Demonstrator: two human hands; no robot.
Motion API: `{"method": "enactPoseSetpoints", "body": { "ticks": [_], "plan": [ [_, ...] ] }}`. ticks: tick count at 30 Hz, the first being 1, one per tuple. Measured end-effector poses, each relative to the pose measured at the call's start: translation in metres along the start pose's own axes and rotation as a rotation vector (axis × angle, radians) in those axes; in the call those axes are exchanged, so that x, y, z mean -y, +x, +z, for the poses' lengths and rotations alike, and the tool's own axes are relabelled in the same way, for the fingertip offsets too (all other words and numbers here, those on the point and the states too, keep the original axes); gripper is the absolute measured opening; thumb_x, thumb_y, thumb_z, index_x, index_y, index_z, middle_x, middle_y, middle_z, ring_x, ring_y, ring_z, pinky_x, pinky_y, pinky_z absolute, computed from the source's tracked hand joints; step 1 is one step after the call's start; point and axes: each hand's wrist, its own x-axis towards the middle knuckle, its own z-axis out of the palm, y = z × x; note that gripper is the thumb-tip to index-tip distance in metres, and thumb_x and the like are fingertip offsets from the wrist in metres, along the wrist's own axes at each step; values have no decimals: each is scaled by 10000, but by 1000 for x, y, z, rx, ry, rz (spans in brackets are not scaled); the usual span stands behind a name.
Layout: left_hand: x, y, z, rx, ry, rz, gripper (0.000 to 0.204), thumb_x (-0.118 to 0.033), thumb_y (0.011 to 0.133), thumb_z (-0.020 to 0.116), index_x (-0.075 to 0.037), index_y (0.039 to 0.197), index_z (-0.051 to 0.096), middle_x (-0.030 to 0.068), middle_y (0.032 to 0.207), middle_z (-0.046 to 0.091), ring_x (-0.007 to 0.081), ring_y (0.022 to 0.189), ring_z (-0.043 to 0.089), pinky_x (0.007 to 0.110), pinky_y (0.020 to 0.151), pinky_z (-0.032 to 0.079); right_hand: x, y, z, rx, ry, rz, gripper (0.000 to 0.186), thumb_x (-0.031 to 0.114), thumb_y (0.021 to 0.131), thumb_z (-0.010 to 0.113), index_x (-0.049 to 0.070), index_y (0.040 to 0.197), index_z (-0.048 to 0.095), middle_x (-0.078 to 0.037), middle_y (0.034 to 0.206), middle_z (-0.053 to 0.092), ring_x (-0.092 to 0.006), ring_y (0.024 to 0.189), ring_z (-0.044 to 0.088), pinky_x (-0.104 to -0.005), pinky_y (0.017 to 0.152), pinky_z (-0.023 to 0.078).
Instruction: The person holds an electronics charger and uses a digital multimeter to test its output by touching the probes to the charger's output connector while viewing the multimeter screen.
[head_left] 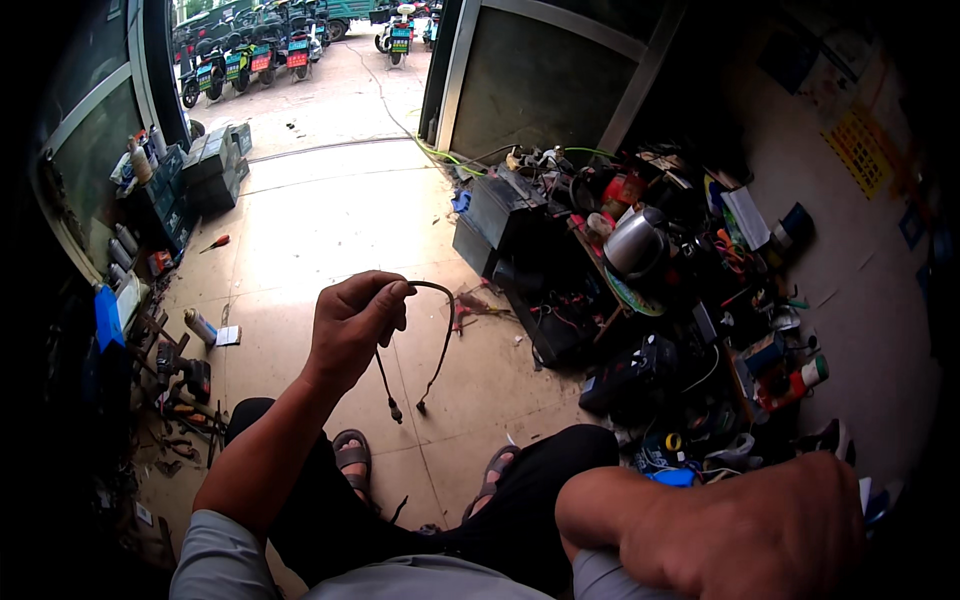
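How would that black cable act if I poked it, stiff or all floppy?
The black cable is probably bendy but a bit springy, since it arches out before drooping. It's likely light, as the left hand alone pinches it up. Its ends would probably swing, because they hang free.

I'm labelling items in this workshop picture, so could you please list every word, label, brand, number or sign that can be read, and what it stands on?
None reads clearly.
Coloured panels on the parked two-wheelers outside: too small.
Yellow sheet on the right-hand wall: too blurred.
White card beside the spray can: too small.
Dark cable in the left hand: no lettering shows.
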Motion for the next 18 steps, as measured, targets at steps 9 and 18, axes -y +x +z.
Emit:
{"method": "enactPoseSetpoints", "body": {
  "ticks": [9, 18],
  "plan": [
    [1, 0, 2, 12, 5, 7, 205, -184, 1068, 669, 11, 1054, 732, 34, 708, 634, 77, 570, 532, 230, 507, 395, 3, 2, 0, -6, -2, -1, 263, 204, 1010, 565, 52, 812, 648, -66, 743, 643, -147, 697, 608, -389, 806, 431],
    [0, 1, 2, 11, 16, 23, 198, -176, 1070, 665, 9, 1058, 734, 33, 704, 634, 73, 569, 536, 224, 509, 402, 5, 2, 3, -13, 6, 1, 263, 190, 995, 558, 61, 777, 630, -61, 715, 621, -144, 666, 585, -377, 758, 419]
  ]
}}
